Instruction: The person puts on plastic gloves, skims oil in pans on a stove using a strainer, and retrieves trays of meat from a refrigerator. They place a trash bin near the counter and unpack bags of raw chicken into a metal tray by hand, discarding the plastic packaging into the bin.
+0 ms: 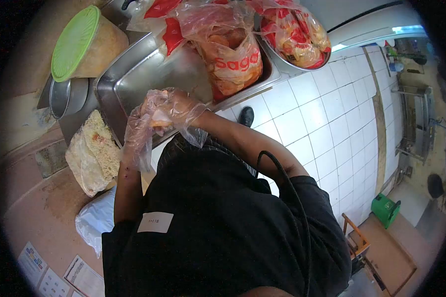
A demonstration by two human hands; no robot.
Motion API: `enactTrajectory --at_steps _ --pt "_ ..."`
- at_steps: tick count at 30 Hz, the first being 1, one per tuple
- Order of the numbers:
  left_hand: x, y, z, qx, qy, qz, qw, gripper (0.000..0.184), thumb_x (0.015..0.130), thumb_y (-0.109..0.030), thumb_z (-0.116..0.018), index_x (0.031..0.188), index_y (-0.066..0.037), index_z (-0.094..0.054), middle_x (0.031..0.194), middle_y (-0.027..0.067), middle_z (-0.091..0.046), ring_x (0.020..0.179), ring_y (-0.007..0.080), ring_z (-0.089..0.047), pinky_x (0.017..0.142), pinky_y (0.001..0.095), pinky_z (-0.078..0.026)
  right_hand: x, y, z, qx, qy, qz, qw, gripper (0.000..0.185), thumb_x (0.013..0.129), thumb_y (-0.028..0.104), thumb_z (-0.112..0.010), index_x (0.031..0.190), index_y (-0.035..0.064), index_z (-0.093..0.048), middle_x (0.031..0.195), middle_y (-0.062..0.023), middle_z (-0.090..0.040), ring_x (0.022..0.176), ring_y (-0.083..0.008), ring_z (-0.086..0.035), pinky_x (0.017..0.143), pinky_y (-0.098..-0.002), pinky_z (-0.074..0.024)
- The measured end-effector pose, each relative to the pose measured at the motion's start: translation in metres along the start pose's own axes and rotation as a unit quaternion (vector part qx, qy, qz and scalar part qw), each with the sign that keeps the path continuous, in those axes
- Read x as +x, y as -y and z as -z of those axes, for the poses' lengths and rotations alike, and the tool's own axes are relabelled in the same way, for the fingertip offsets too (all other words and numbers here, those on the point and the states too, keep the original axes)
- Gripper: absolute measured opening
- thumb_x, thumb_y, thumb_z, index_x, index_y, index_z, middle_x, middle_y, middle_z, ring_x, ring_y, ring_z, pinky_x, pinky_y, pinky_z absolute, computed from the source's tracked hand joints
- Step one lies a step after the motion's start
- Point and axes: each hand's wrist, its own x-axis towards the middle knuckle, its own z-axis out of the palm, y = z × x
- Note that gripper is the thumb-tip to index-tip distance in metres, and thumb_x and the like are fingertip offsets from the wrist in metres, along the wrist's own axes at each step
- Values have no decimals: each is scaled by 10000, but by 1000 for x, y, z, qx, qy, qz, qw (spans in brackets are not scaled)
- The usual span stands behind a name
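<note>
Head camera view, looking down: a person in a black shirt (pixel 223 232) stood at a rectangular stainless-steel basin (pixel 139 81). The person's left hand (pixel 144 111) and right hand (pixel 177 104), both in loose, clear plastic gloves (pixel 195 134), met at the basin's near edge. A small, pale orange-pink piece (pixel 161 119), possibly meat, showed between them. Wrinkled plastic hid the fingers, so I could not tell how tight either grip was, or which one held the piece.

At the basin's far right stood a clear bag with red lettering (pixel 233 72), filled with orange-coloured pieces. To the left, just outside the basin, lay a clear bag of pale, crumbly food (pixel 96 153).

The step in hand looked like working the piece with both hands; the next move seemed to call for a secure hold despite the loose plastic.
</note>
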Motion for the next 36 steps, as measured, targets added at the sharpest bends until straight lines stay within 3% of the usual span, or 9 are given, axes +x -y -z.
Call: enactTrajectory --at_steps 4,7,12,15,16,22,25,29,36 --pt "-9 -13 -15 4 -14 -26 1000 342 950 -304 -550 1202 -74 -569 926 39 -646 683 85 -618 493 200 -492 0 8 2 -17 -1 -102 995 335 890 296 -557 1124 59 -593 1038 -185 -631 941 -364 -614 850 -416 -483" --pt "-11 -17 -22 18 -20 -38 999 338 951 -286 -552 1208 -68 -562 968 47 -640 705 94 -619 519 213 -496 -7 24 20 -44 -74 126 988 303 916 289 -527 1106 66 -605 1028 -190 -628 936 -356 -617 837 -418 -487" --pt "-5 -13 -38 -86 42 -70 993 413 967 -323 -506 1265 -37 -499 1102 90 -600 788 169 -633 641 294 -528 -20 62 97 -232 -41 76 969 279 838 245 -615 1087 120 -619 1023 -161 -627 916 -318 -611 805 -398 -491" --pt "1 -31 -41 -113 59 -127 984 346 963 -322 -532 1167 -42 -543 894 58 -599 730 135 -626 616 279 -519 -11 92 162 -53 -122 -34 990 269 846 232 -641 1091 122 -616 1021 -133 -637 900 -271 -625 783 -393 -505" --pt "4 -33 -36 -92 34 -114 989 352 956 -336 -545 1155 -46 -549 869 56 -598 718 129 -622 602 275 -517 -10 104 174 -262 -221 -179 922 281 857 263 -636 1091 107 -629 1083 -115 -635 947 -274 -613 815 -364 -498" --pt "22 -28 -21 -42 5 -94 995 425 962 -377 -517 1204 -28 -530 907 61 -612 763 155 -641 671 292 -516 28 81 220 -486 68 -61 869 374 912 325 -563 1228 127 -588 1048 -163 -660 993 -320 -615 916 -369 -461" --pt "32 -31 -36 -17 -77 -110 991 400 957 -366 -535 1181 -36 -551 928 64 -621 796 174 -636 725 315 -515 47 80 237 -525 146 -110 831 366 926 333 -524 1214 117 -593 1108 -148 -639 1012 -304 -603 938 -375 -444" --pt "84 -9 -60 69 -85 -344 932 367 877 -366 -651 1045 -42 -610 927 125 -670 815 230 -652 715 340 -523 24 94 246 -412 71 -139 897 298 913 286 -531 1124 96 -621 1144 -156 -609 1037 -298 -587 935 -389 -444" --pt "129 -42 -107 293 -96 -238 921 440 859 -412 -606 1005 1 -645 923 220 -655 868 350 -642 779 424 -490 -24 52 223 -464 129 -89 872 237 864 164 -585 1074 76 -647 1071 -136 -641 968 -260 -614 887 -346 -480"
